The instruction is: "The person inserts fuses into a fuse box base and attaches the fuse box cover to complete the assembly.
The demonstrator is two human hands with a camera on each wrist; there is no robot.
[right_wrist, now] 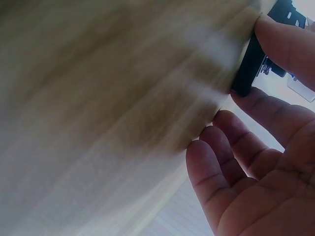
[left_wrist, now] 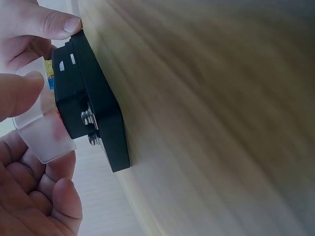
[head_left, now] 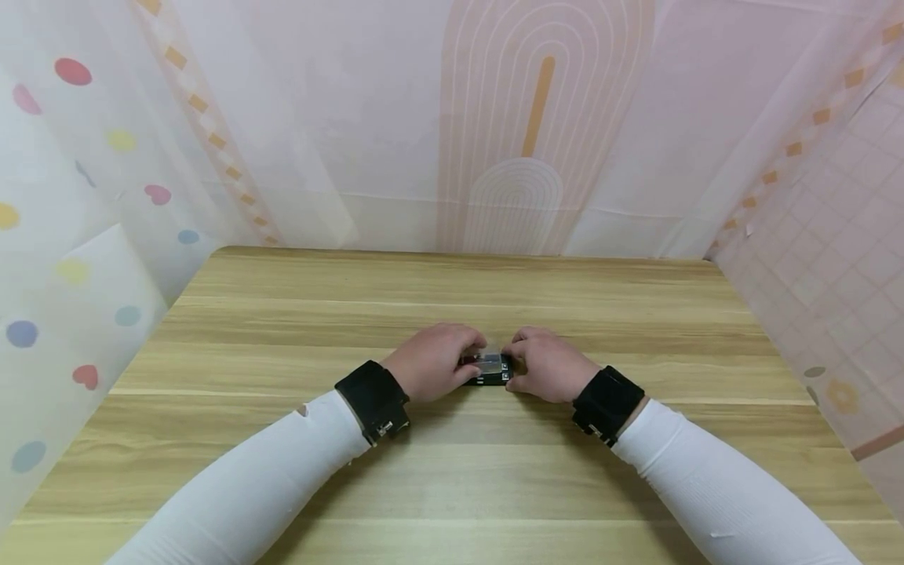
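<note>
Both hands on a small black block at mid-table.

I see the left hand [head_left: 432, 362] and right hand [head_left: 550, 366] pinching the black block [head_left: 489, 369] on the table [head_left: 452, 471] (a clear plastic cover [left_wrist: 42, 132], possibly hinged, sits against it).

Box [head_left: 489, 369] on table [head_left: 452, 298] centre; left hand [head_left: 432, 362] left, right hand [head_left: 551, 366] right, both touching.

I sit at a light wooden table [head_left: 452, 471], enclosed by pale curtains [head_left: 339, 118]: coloured dots to my left, peach arches ahead, a grid pattern to my right.
</note>
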